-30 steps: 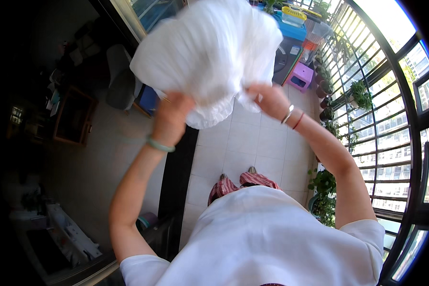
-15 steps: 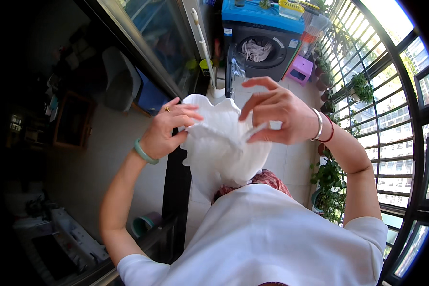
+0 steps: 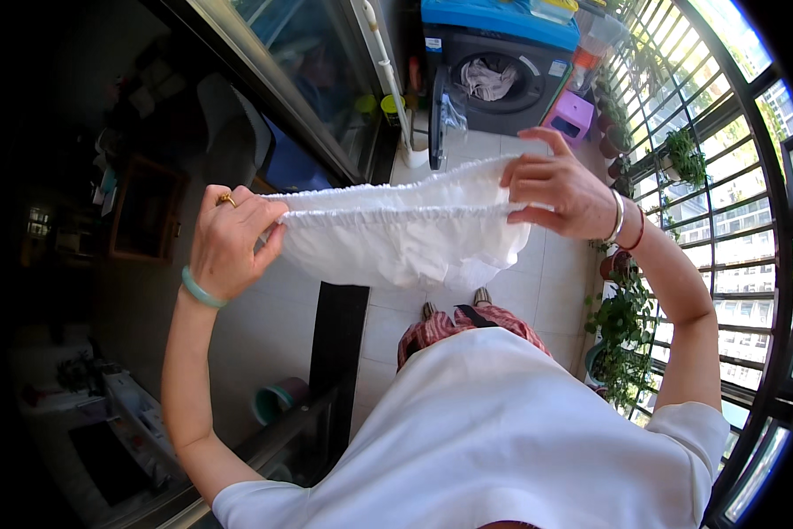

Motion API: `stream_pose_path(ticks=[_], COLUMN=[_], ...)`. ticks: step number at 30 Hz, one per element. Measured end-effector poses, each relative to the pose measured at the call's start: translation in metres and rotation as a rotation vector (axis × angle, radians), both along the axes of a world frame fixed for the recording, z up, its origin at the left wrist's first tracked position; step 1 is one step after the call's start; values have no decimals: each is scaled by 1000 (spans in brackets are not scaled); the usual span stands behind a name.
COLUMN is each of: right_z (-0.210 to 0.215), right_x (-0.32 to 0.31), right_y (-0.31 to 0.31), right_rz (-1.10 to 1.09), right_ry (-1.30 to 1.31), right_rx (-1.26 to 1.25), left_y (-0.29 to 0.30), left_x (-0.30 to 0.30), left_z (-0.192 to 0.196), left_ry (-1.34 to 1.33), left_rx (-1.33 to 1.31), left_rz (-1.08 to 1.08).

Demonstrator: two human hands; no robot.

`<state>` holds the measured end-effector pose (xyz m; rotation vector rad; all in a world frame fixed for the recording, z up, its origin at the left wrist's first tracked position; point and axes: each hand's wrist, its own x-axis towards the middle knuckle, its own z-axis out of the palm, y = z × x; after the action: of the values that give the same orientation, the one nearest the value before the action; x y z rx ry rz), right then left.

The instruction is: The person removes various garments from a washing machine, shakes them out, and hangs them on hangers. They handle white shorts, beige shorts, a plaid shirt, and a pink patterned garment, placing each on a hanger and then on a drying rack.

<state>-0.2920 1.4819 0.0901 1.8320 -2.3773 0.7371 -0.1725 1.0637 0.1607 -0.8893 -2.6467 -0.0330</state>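
Observation:
A white garment with a gathered elastic waistband (image 3: 396,247) is stretched sideways in front of my body. My left hand (image 3: 233,242) pinches one end of the waistband between thumb and fingers. At the other end, my right hand (image 3: 562,196) grips the band, its fingers bent and the index finger raised. Between the hands the two edges of the waistband lie slightly apart, and the thin cloth hangs below them. Its lower part is bunched, so I cannot tell whether it is shorts or a skirt.
Ahead stands a dark washing machine (image 3: 538,93), its door (image 3: 438,119) open and cloth (image 3: 489,79) in the drum. A purple stool (image 3: 573,117) is beside it. Potted plants (image 3: 626,326) line the barred window on the right. A white pole (image 3: 386,66) leans near the glass door (image 3: 299,79).
My hands have moved apart, left hand leftward and right hand rightward. The garment, bunched and blurred before, is now pulled out wide along its waistband. The view has shifted slightly.

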Motion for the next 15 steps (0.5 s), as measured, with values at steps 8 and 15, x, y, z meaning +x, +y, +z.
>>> stream_pose_path(ticks=[8, 15], right_z=[82, -1], right_x=[-20, -34], right_y=[-21, 4], right_rz=[-253, -273], right_ry=[493, -9], right_rx=[-190, 162], left_y=[32, 28], left_x=[-16, -30], left_z=[40, -46], left_ry=[381, 38], left_rx=[-18, 93], left_rz=[33, -14])
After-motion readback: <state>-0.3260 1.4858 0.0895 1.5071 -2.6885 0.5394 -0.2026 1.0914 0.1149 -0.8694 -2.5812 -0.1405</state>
